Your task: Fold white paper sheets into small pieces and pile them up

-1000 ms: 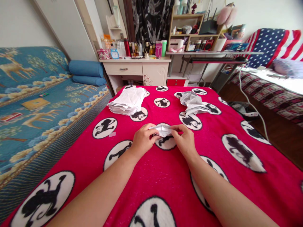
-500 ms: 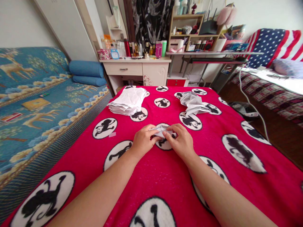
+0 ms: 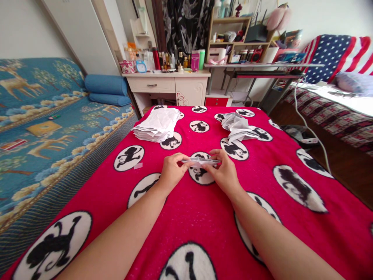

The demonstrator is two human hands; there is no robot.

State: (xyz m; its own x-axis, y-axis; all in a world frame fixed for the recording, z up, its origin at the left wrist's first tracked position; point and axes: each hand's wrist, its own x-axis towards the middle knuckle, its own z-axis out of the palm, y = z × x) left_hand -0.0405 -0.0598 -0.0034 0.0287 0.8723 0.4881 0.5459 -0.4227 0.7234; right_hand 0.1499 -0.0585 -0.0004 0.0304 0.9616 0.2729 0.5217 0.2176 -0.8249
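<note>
Between my hands is a small piece of folded white paper [image 3: 199,161], held level just above the red cloth. My left hand [image 3: 174,167] pinches its left end between thumb and fingers. At the right end my right hand [image 3: 225,171] grips it, thumb on the near side and fingers behind. A stack of white paper sheets [image 3: 157,125] lies beyond my left hand. Beyond my right hand rests a loose pile of folded paper pieces [image 3: 238,126].
The red cloth [image 3: 186,217] with monkey-patterned circles covers the table. A small clear scrap [image 3: 138,165] lies left of my hands. A blue sofa [image 3: 67,140] stands along the left. A white dresser [image 3: 163,86] with bottles and a desk [image 3: 262,66] stand behind.
My hands have moved slightly apart, and more of the folded paper shows between them as a long narrow strip. My right fingers have lifted a little. The stack and pile stay put.
</note>
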